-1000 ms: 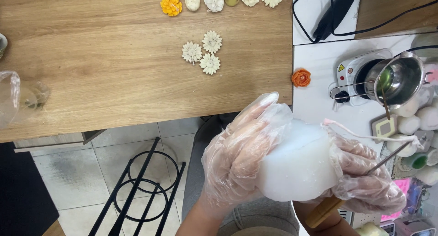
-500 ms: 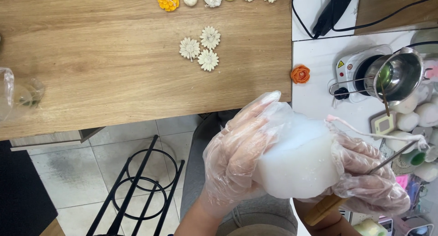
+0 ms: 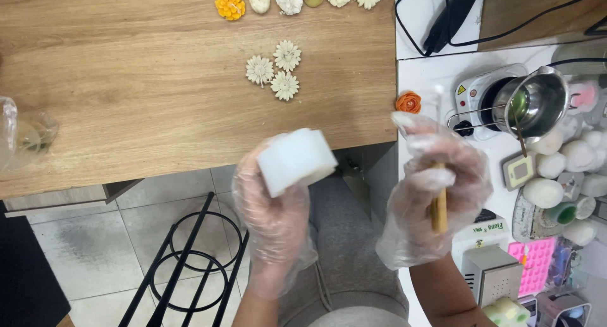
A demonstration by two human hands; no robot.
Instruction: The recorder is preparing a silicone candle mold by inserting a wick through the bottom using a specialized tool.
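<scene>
The left hand [image 3: 273, 207] — gloved in clear plastic — clamps a white silicone mould [image 3: 296, 161] from below, the block sitting atop its fingers. Well apart, the gloved right hand [image 3: 435, 194] is closed round a wooden-handled tool [image 3: 439, 207] — its handle pointing down from the fist.

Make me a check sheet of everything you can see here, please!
Surface: wooden table beside a white counter.
Job's things: white block in the left hand; wooden-handled tool in the right hand.
Clutter: flower shapes, orange rose, metal pot on a small hotplate, pink mould.
Grippers: both hands wear clear plastic gloves.
Cables: black cord on the counter.
Surroundings: tiled floor, black metal rack.
</scene>
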